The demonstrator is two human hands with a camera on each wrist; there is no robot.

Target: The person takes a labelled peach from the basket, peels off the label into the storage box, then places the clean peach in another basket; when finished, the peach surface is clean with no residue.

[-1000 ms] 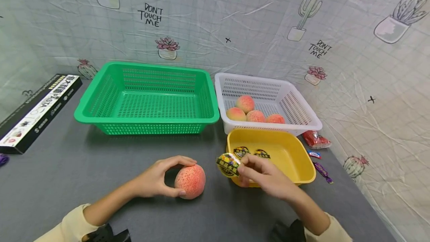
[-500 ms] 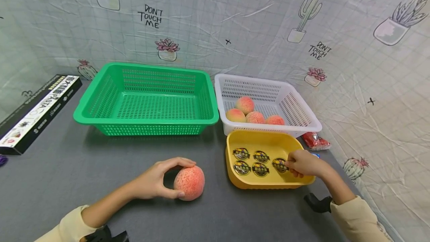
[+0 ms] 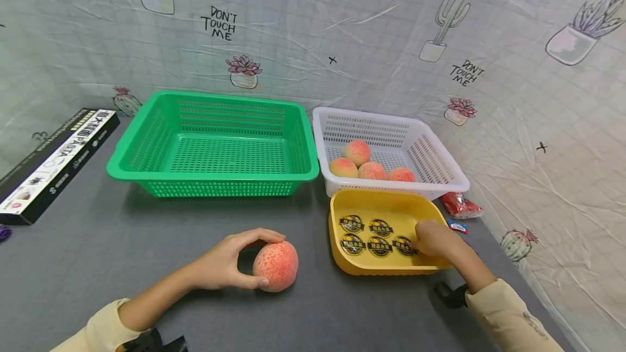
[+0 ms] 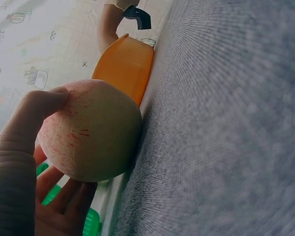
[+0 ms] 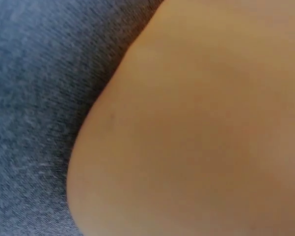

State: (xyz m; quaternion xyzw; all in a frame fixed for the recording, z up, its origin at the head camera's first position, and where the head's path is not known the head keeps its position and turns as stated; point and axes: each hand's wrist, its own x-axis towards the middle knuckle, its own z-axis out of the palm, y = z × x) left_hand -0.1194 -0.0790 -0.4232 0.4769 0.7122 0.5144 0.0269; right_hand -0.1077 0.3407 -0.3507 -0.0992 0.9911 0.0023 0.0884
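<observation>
My left hand (image 3: 227, 262) grips a pinkish-red peach (image 3: 276, 266) at its side, just above or on the grey table. The left wrist view shows the thumb (image 4: 51, 101) on one side of the peach (image 4: 91, 130) and fingers on the other. My right hand (image 3: 432, 237) is inside the yellow tray (image 3: 391, 270), its curled fingers at the right edge of a round black-and-gold sticker (image 3: 404, 246). Those fingertips are mostly hidden. Several like stickers (image 3: 380, 246) lie to the left in the tray. Only blurred skin (image 5: 186, 128) and grey cloth fill the right wrist view.
A green basket (image 3: 215, 175) stands at the back left. Beside it, a white basket (image 3: 430, 184) holds several peaches (image 3: 357, 152). A long pasta box (image 3: 58, 162) lies far left. Red packaging (image 3: 459, 205) and a small wrapper (image 3: 457, 226) lie right of the tray.
My right hand has carried a sticker from the tray's left edge down into its right part, then shifted slightly left with it. The left hand and peach have stayed put.
</observation>
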